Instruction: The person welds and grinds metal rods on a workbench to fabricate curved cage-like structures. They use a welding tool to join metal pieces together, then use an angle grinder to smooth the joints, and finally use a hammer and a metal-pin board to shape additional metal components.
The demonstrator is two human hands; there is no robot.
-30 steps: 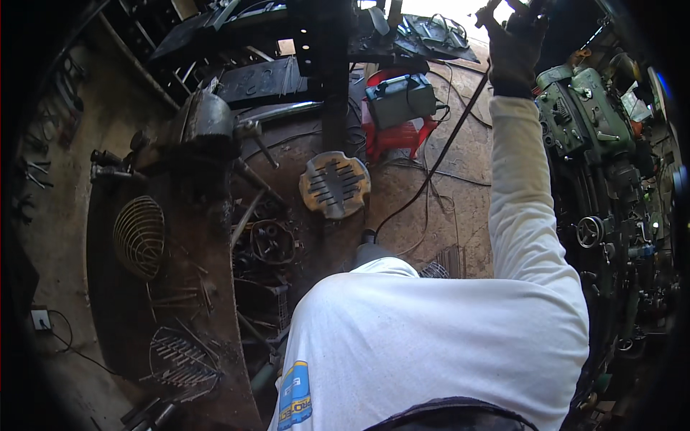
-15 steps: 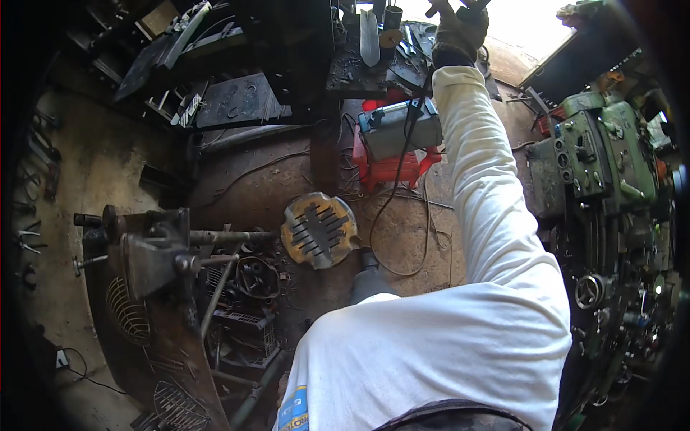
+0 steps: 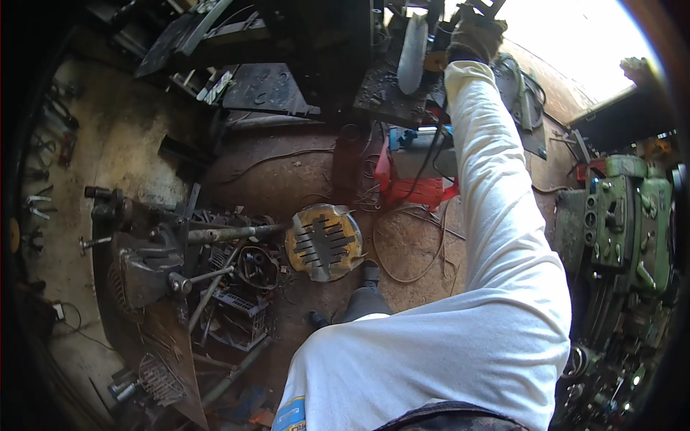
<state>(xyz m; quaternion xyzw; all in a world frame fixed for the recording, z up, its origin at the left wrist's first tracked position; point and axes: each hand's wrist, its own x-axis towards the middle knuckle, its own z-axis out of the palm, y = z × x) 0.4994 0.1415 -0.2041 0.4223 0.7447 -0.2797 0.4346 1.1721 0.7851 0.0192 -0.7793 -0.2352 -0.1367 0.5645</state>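
The dim floor (image 3: 410,248) is lit from the upper right, where detail is washed out; the rim is blackened

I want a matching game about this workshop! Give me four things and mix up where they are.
Things:
1. Gloved right hand
2. Round yellow-and-grey disc
3. Green metal machine
4. Bright red plastic stand

Places:
A. Under a boxy grey case
B. At the picture's right side
C. Beside a dark shoe
D. At the end of a long white sleeve

Right pairs: 1-D, 2-C, 3-B, 4-A
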